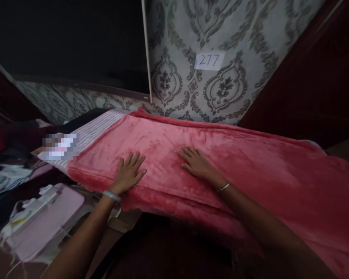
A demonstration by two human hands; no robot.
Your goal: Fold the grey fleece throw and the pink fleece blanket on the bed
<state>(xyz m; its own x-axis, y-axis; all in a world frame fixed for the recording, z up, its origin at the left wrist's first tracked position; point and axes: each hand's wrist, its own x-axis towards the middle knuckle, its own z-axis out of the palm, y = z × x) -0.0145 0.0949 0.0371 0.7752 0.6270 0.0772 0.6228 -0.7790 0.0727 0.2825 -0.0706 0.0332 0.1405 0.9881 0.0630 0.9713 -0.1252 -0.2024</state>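
Note:
A plush red-pink blanket (165, 133) is spread in layers over a long surface in front of me, its near edge hanging down. My left hand (128, 172) lies flat on the blanket with its fingers spread, close to the near left side. Farther right, my right hand (196, 162) also rests palm down on the blanket, its fingers stretched out. Neither hand grips anything. Beyond the blanket's left end shows a striped cloth (100, 124) in white, pink and grey.
A dark television (75, 42) hangs on the patterned wall, beside a paper label (209, 61) reading 277. At lower left stands a pink and white object (43, 224) with cords, near a pile of clothes (8, 176). A blurred patch (61, 147) covers part of the striped cloth.

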